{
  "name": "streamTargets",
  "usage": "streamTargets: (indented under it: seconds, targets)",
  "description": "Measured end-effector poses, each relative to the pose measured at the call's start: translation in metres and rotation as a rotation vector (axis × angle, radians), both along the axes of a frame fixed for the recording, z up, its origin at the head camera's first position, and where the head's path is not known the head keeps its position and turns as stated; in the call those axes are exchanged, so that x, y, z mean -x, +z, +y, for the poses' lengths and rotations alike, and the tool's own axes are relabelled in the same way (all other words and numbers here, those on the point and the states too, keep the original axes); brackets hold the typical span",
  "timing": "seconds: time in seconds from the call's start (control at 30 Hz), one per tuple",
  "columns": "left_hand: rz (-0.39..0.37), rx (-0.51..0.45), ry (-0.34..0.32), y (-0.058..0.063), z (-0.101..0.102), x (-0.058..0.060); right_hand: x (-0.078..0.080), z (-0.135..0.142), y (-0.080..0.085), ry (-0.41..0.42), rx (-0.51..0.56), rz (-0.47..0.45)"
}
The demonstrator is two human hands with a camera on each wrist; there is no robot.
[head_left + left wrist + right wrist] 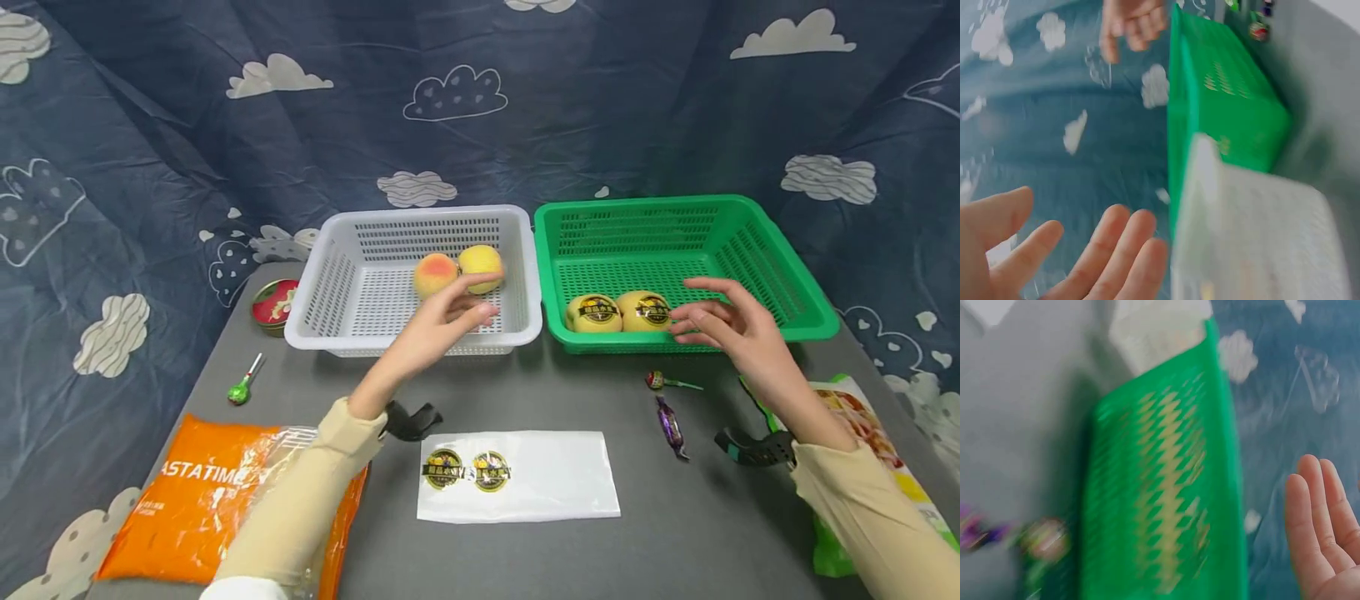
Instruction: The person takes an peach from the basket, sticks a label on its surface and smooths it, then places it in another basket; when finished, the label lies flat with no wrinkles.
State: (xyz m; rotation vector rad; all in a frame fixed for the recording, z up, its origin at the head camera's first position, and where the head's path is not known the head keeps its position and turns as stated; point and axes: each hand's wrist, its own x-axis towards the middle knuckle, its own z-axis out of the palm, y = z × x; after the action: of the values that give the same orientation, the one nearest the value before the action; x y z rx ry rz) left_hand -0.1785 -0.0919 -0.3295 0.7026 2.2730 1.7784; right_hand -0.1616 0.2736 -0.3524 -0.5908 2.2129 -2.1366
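Note:
In the head view my left hand [444,318] hovers over the front rim of the white basket [341,342], its fingers loosely extended and holding nothing. Inside that basket sit a reddish peach [434,275] and a yellow peach [480,260], close to the fingertips. My right hand [731,321] is above the front of the green basket [750,208], also with nothing in its grasp. Two yellow fruits with black-and-gold stickers, a left one [594,313] and a right one [642,311], lie at the green basket's front left. In the left wrist view the fingers [1125,256] are spread and relaxed.
A white sheet [547,475] with two stickers lies front centre. Around it are an orange pasta bag [195,500], a green lollipop [238,392], a round tin [274,304], another lollipop [656,380], a purple-wrapped candy [670,426] and a green food bag [862,408].

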Motion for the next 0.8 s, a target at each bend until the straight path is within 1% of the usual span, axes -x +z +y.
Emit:
streamTargets:
  seconds: [0.1, 0.2, 0.27, 0.37, 0.47, 0.57, 0.67, 0.8]
  targets:
    - [-0.120, -0.010, 0.042, -0.014, -0.032, -0.016, 0.017, -0.026, 0.017, 0.036, -0.047, 0.031]
    - [-0.197, 0.001, 0.070, -0.030, -0.058, -0.026, 0.039, -0.055, 0.033, 0.064, -0.121, 0.059]
    - [-0.232, -0.007, 0.080, -0.041, -0.072, -0.029, 0.056, -0.077, 0.041, 0.090, -0.157, 0.059]
    - [-0.281, -0.061, 0.117, -0.056, -0.087, -0.027, 0.081, -0.111, 0.048, 0.127, -0.196, 0.020]
    - [-0.312, -0.124, 0.178, -0.068, -0.095, -0.022, 0.106, -0.142, 0.047, 0.160, -0.233, -0.019]
    - [-0.328, -0.168, 0.231, -0.074, -0.099, -0.017, 0.127, -0.170, 0.039, 0.160, -0.272, -0.072]
    - [-0.328, -0.190, 0.259, -0.078, -0.100, -0.015, 0.143, -0.192, 0.028, 0.137, -0.322, -0.150]
    - [-0.319, -0.210, 0.278, -0.080, -0.099, -0.015, 0.160, -0.215, 0.011, 0.095, -0.386, -0.260]
